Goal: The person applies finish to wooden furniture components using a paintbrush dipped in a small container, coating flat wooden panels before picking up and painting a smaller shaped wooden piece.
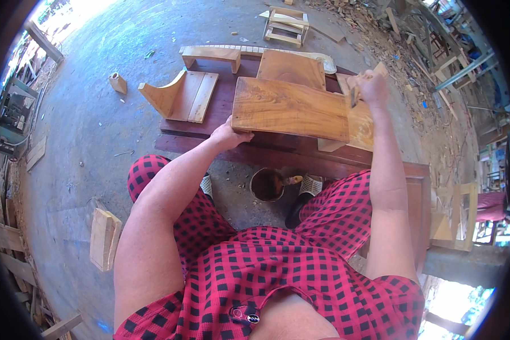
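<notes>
My left hand (230, 136) grips the near left corner of a wooden piece, its fingers under the edge. The piece has a glossy orange-brown board (292, 107) on top, with a paler side panel (360, 127) at its right end. Over that right end, my right hand (373, 89) is closed around a brush (354, 95). The dark bristles point down at the wood, and a pale handle end shows above my fist. A similar brown board (292, 68) lies just behind. Everything rests on a dark red-brown wooden panel (226, 107).
A pot (255, 190) of brown liquid stands between my feet, a yellow-handled tool in it. Unfinished wooden pieces (190, 93) lie at the panel's left, with an arched one (209, 54) behind. A small wooden frame (287, 27) stands far off. Wood scraps (374, 34) litter the right side.
</notes>
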### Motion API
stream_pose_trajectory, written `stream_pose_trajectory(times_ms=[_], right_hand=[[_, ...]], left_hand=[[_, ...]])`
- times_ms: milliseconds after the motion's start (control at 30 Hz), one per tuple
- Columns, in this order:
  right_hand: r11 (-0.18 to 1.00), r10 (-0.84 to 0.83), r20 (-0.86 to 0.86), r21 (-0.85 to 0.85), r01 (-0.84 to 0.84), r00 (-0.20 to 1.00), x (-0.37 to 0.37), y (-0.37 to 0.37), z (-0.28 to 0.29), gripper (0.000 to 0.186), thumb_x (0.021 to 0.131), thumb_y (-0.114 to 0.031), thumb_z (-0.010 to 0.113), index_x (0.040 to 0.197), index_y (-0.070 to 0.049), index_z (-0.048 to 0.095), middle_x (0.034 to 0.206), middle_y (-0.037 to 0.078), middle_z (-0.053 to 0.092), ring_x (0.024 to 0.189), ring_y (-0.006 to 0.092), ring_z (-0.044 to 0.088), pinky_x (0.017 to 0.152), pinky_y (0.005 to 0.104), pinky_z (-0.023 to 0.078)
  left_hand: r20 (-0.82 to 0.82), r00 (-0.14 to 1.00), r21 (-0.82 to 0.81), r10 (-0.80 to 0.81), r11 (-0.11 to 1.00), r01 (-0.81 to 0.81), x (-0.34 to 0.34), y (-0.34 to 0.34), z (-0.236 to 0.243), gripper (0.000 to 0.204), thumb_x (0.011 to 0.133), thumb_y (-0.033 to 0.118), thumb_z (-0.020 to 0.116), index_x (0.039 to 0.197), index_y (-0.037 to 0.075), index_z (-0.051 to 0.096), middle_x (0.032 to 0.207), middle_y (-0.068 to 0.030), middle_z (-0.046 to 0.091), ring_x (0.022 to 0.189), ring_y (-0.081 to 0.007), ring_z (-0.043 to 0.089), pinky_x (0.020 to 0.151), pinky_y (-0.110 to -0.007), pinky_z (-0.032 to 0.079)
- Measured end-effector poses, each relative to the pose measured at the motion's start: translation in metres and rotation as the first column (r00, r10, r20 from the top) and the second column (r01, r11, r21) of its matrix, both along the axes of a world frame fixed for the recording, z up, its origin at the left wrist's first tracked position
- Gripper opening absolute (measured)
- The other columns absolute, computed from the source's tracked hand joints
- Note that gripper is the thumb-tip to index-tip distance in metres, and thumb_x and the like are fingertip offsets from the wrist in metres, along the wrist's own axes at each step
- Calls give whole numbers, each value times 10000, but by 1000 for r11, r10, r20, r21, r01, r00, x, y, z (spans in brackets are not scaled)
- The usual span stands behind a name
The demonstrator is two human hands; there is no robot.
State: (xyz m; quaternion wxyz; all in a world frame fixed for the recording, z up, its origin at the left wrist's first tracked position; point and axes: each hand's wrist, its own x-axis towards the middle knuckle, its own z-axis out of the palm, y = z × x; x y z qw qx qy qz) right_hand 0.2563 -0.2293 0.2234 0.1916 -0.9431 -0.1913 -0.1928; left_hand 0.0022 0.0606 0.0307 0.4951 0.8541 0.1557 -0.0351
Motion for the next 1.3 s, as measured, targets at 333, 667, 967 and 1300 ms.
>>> stream_pose_trajectory(times_ms=[333,667,967,1300], right_hand=[[866,500,-7,-31,-500,866,-97,148,-15,134,689,-167,546,686,-47,605,712,199,626,725,367,631,645,469,502],[556,783,-335,754,-349,524,-133,192,-17,82,803,-81,602,768,-16,636,702,64,639,587,124,639,535,238,519],[729,579,-498,671,-136,645,-68,104,-2,80,755,-88,606,720,-20,631,648,66,622,481,132,615,431,250,501],[969,162,-459,241,-53,873,-43,14,33,105,740,-98,591,676,-20,618,561,88,601,426,130,585,384,255,453]], left_hand=[[19,994,-46,104,994,-103,-6,-16,18,741,710,477,742,1282,102,458,1197,-139,585,1144,-313,543,958,-382,421],[-52,971,153,234,962,-224,-12,-28,46,737,662,517,745,1237,130,495,1122,-110,638,1084,-288,583,930,-378,440],[121,946,14,300,953,-304,-9,-29,14,587,639,321,803,1130,95,575,1032,-134,666,1007,-284,627,861,-371,489],[38,958,-104,283,955,-278,-10,-18,27,372,672,242,754,995,89,649,827,-56,703,801,-150,675,759,-293,512]])
